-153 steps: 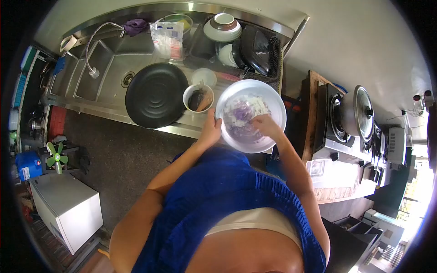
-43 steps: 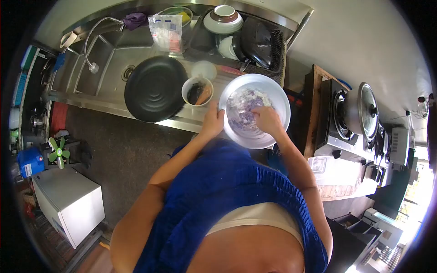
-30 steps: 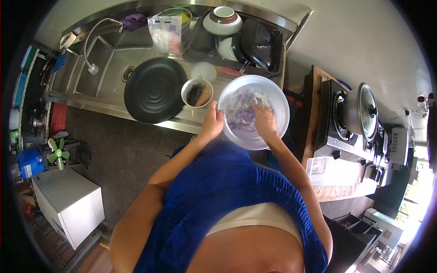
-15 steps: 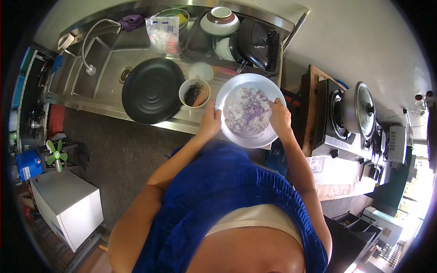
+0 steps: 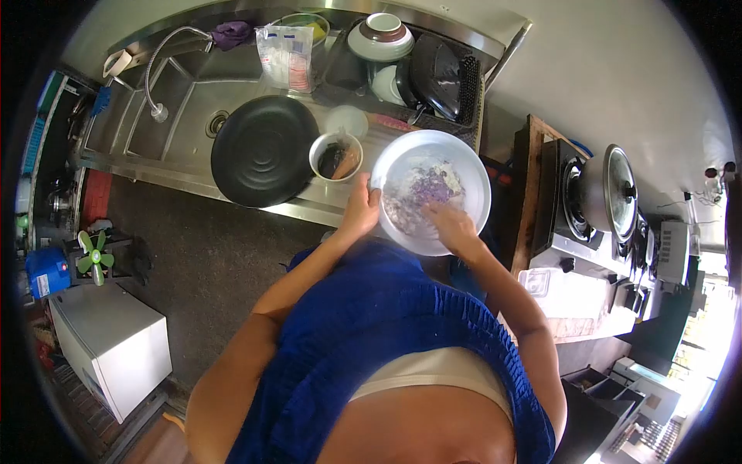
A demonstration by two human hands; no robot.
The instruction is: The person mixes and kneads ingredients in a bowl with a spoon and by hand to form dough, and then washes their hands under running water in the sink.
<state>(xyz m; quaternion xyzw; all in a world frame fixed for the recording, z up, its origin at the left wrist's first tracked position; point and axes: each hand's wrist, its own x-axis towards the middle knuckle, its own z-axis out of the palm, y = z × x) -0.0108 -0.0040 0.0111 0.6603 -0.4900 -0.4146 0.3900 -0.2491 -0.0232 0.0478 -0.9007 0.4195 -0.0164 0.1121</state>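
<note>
A wide white bowl (image 5: 480,185) is tilted slightly toward me at the counter's front edge. Inside lie small purple pieces coated in white powder (image 5: 437,183). My left hand (image 5: 360,207) grips the bowl's left rim, thumb on the inner side. My right hand (image 5: 452,226) reaches over the near right rim, its fingers drawn together and down in the powdery pieces; what they pinch, if anything, is hidden. Just left of the bowl stands a white tub (image 5: 315,158) with dark contents and a brownish utensil in it.
A large black round plate (image 5: 263,151) lies left of the tub, beside the steel sink (image 5: 174,108). Behind are a plastic bag of white powder (image 5: 284,58), a pale round lid (image 5: 347,121) and a dish rack (image 5: 363,97). To the right, a lidded pot (image 5: 610,193) sits on a stove.
My right hand has left the bowl's right rim and moved left into the powdery pieces. The left hand keeps its grip. The pieces have shifted within the bowl.
</note>
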